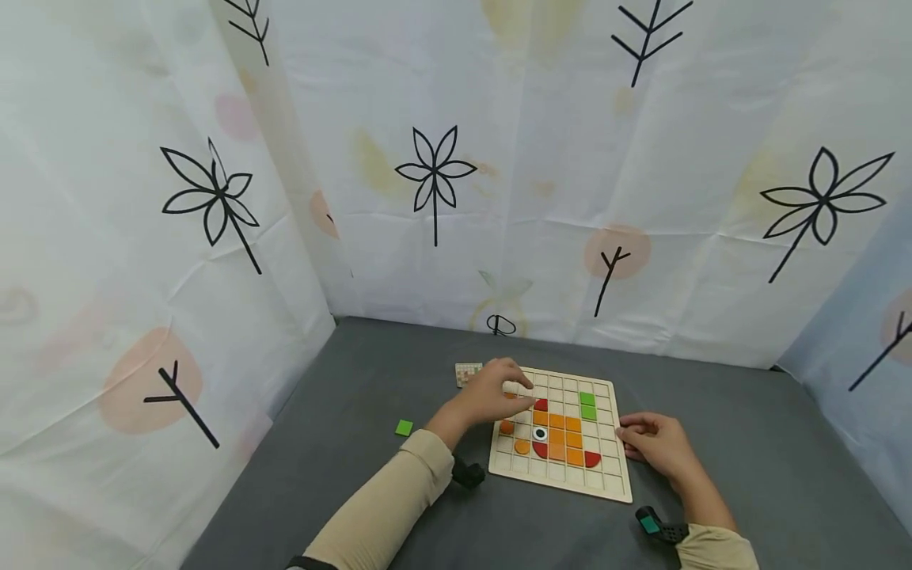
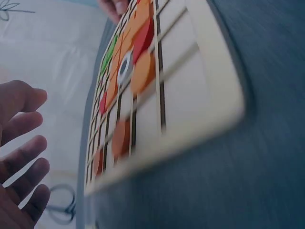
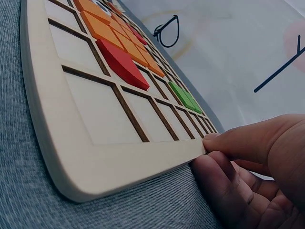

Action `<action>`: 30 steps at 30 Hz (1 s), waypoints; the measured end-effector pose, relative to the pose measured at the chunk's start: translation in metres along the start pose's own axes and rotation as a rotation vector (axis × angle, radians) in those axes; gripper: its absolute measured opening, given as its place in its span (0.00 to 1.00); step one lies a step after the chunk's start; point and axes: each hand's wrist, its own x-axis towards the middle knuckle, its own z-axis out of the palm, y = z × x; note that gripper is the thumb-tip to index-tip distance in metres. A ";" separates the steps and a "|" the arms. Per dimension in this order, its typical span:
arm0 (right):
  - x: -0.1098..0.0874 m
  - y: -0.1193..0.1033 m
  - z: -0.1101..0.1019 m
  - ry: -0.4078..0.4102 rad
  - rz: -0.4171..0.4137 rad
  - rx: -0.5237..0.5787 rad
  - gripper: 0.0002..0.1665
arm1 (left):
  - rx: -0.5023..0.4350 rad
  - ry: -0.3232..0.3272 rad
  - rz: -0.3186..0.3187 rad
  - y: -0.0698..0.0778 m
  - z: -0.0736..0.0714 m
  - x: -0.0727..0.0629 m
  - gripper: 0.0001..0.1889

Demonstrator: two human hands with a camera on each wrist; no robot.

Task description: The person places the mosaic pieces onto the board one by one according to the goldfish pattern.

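Observation:
A square wooden grid board (image 1: pixel 598 482) lies on the grey table, with orange, red and green pieces set in its cells. One white piece (image 1: pixel 540 434) with a black dot sits among the orange squares (image 1: pixel 557 435). My left hand (image 1: pixel 496 390) hovers over the board's far left part. Its fingers (image 2: pixel 29 153) are spread and gently bent, with nothing between them. At the board's right edge, my right hand (image 1: pixel 659 445) pinches the rim between thumb (image 3: pixel 217 137) and fingers. Two green squares (image 3: pixel 185 97) sit in cells toward the board's far right.
A loose green square (image 1: pixel 404 428) lies on the table left of the board. Behind my left hand is a small patterned card (image 1: pixel 466 372). Printed white cloth (image 1: pixel 541 237) hangs behind and at both sides of the table (image 1: pixel 378 364).

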 end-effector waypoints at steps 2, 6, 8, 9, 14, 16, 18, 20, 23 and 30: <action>0.000 -0.001 0.000 0.001 0.003 0.005 0.25 | 0.009 0.023 -0.009 -0.009 -0.015 -0.018 0.14; -0.001 0.000 0.000 -0.009 0.009 0.004 0.26 | 0.042 0.068 -0.042 -0.028 -0.045 -0.057 0.15; -0.001 0.000 -0.001 -0.006 0.019 0.004 0.26 | 0.064 0.089 -0.061 -0.036 -0.057 -0.074 0.15; -0.001 0.001 -0.002 -0.005 0.023 0.004 0.26 | 0.072 0.099 -0.064 -0.042 -0.062 -0.082 0.15; -0.001 0.001 -0.003 -0.007 0.020 -0.003 0.27 | 0.119 0.142 -0.108 -0.061 -0.084 -0.122 0.15; 0.000 0.001 -0.003 -0.011 0.015 -0.009 0.27 | 0.131 0.137 -0.132 -0.066 -0.090 -0.136 0.15; 0.000 0.000 -0.002 -0.008 0.015 -0.008 0.27 | 0.131 0.122 -0.147 -0.070 -0.095 -0.147 0.16; 0.000 -0.001 -0.002 -0.004 0.018 -0.009 0.26 | 0.128 0.102 -0.165 -0.073 -0.098 -0.156 0.17; -0.001 -0.001 -0.002 0.000 0.020 -0.011 0.26 | 0.137 0.074 -0.201 -0.075 -0.101 -0.165 0.19; 0.000 -0.001 -0.001 0.004 0.026 -0.011 0.27 | 0.144 0.015 -0.300 -0.078 -0.099 -0.172 0.18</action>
